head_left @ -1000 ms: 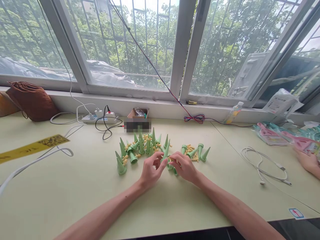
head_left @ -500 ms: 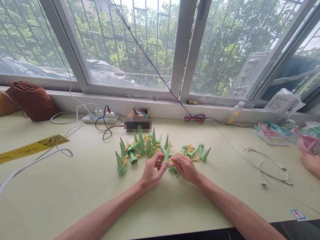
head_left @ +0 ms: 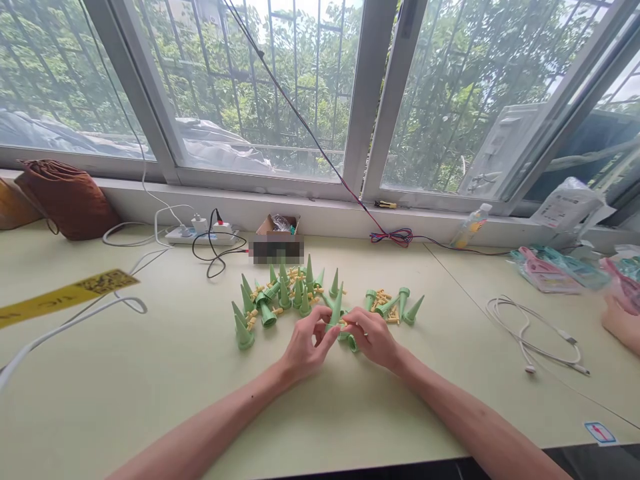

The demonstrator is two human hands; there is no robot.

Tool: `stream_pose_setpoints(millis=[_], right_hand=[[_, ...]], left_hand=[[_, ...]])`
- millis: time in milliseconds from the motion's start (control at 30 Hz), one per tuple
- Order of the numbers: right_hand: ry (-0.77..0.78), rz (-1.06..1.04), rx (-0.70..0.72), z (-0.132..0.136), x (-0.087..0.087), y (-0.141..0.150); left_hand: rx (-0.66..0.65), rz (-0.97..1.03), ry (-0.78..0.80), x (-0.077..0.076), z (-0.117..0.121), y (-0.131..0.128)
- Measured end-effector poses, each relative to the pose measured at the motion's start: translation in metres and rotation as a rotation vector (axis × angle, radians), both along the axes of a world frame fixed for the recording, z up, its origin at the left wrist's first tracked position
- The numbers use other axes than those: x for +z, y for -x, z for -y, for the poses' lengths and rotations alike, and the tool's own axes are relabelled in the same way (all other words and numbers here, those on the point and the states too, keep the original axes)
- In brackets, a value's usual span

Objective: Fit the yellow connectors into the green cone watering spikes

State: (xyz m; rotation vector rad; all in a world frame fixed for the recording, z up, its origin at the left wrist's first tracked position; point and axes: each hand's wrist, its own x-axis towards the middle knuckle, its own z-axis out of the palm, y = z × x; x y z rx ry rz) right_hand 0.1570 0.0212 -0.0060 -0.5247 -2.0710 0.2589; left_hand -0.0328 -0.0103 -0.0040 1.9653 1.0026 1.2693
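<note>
My left hand (head_left: 306,343) is closed around the base of a green cone-shaped watering spike (head_left: 338,307), which points upward. My right hand (head_left: 373,338) pinches a small yellow valve (head_left: 343,324) against the spike's right side; the fingers partly cover it. Left of and behind my hands stand several green spikes (head_left: 243,333) with yellow valves fitted, some lying over. Beyond my right hand lies a heap of loose yellow valves (head_left: 393,315) among more green spikes (head_left: 414,311). A few green pieces under my hands are partly hidden.
A small cardboard box (head_left: 265,225) and power strip (head_left: 180,237) stand along the window side. A white cable (head_left: 523,333) lies to the right. Another person's hand (head_left: 620,323) is at the right edge by a pink packaged item (head_left: 625,283). A yellow tag (head_left: 70,297) hangs at left.
The view has shifted slightly. Both hands stay at the same spike and valve, with only slight finger movement. The other person's hand at the right edge has moved a little.
</note>
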Motion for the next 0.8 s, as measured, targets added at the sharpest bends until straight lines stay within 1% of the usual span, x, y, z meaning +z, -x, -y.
stream_pose_setpoints(millis=[200, 367, 533, 800], right_hand=[[0.008, 0.005, -0.004, -0.0003, -0.0003, -0.0006], [0.024, 0.012, -0.02, -0.0011, -0.0032, -0.002], [0.025, 0.002, -0.018, -0.0024, -0.0051, -0.0031], [0.034, 0.011, -0.029, -0.0012, -0.0014, -0.0033]], left_hand=[[-0.006, -0.061, -0.04, -0.0006, 0.0006, 0.0004], [0.016, -0.089, -0.094, -0.0011, 0.0002, 0.0003], [0.022, -0.065, -0.143, -0.0016, -0.0016, -0.0001], [0.011, -0.05, -0.15, -0.0061, -0.0052, 0.0002]])
